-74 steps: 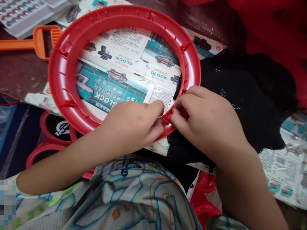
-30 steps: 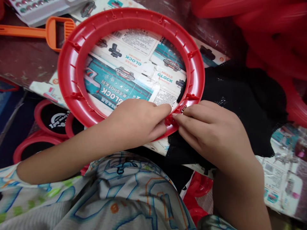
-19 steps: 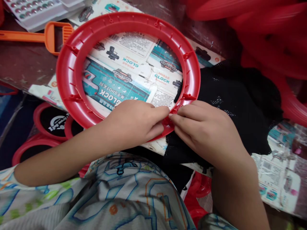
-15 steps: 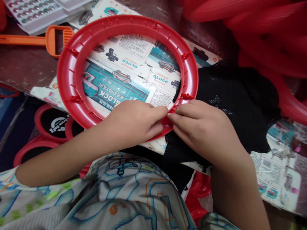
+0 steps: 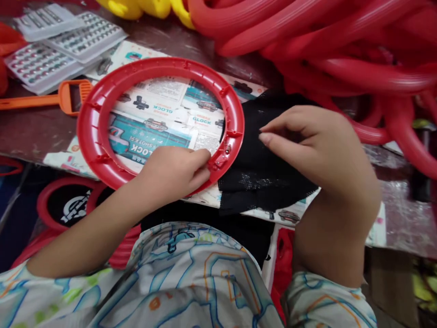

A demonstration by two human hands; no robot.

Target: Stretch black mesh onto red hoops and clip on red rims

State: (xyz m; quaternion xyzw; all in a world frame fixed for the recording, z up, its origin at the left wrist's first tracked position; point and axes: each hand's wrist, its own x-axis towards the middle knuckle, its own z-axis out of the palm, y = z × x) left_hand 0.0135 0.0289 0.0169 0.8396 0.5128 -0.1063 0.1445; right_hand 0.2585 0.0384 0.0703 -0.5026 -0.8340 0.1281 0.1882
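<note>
the left hand (image 5: pixel 170 175) pinches the near edge of the red ring (image 5: pixel 102 98) at about its five o'clock, thumb and forefinger closed on the rim beside a small metal bit (image 5: pixel 227 149) seated there. the ring lies flat on the printed cardboard sheet (image 5: pixel 150 132), its open middle showing the print. the right hand (image 5: pixel 314 150) hovers at the ring's three o'clock over the black mesh fabric (image 5: pixel 262 177), fingers half curled with forefinger and thumb tips drawn near each other; whether they have a thread or a fold of mesh between them i cannot tell. the mesh spreads from the ring's right edge out towards the person's body, touching the rim.

at the ring's ten o'clock lie an orange handled tool (image 5: pixel 64 96) and trays of small beads (image 5: pixel 61 45); at one to three o'clock a heap of red hoops (image 5: pixel 324 50) crowds in.

risk as i judge it: with only one pinch holding the rim, the ring could pivot on the slick sheet and the metal bit pop out of its seat. the mesh, loose and unweighted, could slide off the table edge or snag on the rim's small pegs.
</note>
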